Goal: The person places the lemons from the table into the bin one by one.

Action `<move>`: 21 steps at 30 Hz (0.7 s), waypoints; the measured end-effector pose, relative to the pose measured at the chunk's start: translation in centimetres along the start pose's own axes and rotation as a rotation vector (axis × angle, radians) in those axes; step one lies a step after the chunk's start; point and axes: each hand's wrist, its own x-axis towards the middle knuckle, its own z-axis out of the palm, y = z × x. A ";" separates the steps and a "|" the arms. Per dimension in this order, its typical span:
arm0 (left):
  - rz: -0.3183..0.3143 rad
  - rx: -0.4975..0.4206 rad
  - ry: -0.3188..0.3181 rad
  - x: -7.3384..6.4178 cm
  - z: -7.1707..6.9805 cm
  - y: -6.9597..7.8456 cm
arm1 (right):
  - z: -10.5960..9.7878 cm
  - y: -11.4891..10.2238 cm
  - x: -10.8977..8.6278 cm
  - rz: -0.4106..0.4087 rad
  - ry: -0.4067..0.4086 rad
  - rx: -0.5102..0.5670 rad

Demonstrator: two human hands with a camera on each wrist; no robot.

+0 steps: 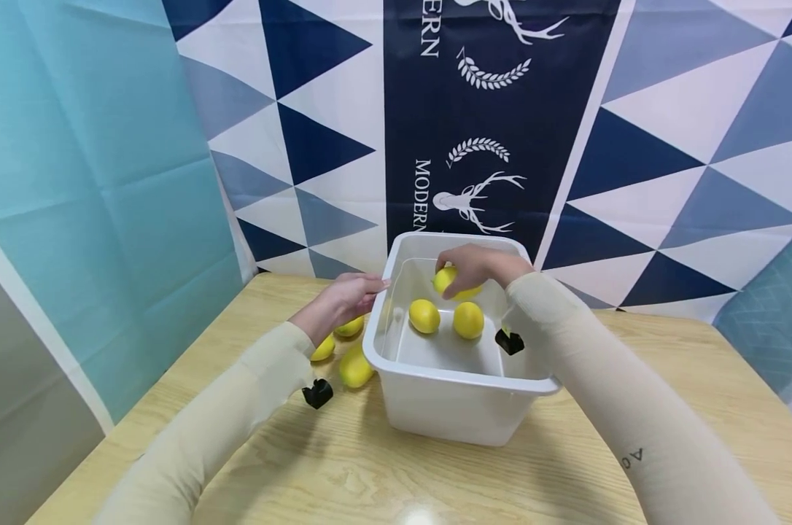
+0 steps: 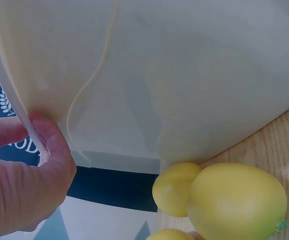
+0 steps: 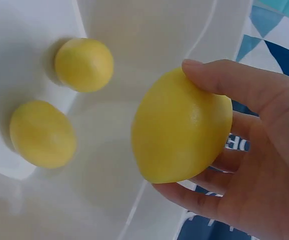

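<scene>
A white plastic tub [image 1: 451,408] stands on the table. My left hand [image 1: 348,297] pinches its left rim between thumb and curled fingers, seen closely in the left wrist view. Over the inside of the tub, my right hand [image 1: 470,264] holds a yellow lemon [image 3: 179,130], thumb on one side and fingers round the other. Two more lemons, one on the left [image 1: 424,316] and one on the right [image 1: 468,321], lie on the tub's floor, apart from the held one.
Beside the tub's left wall lie several yellow fruits, among them a larger one [image 2: 239,200] with a green tip and a smaller one [image 2: 177,189] touching it. The wooden table [image 1: 343,467] ends at a patterned cloth [image 1: 330,146] behind the tub. A turquoise cloth [image 1: 107,182] hangs at the left.
</scene>
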 end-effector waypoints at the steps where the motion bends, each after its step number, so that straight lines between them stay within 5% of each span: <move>1: 0.001 -0.003 -0.001 0.0 0.1 0.1 | 0.1 0.1 0.1 -0.001 0.008 -0.001; 21: -0.013 0.003 0.006 0.3 -0.1 0.1 | 1.9 0.0 1.4 0.012 -0.025 -0.017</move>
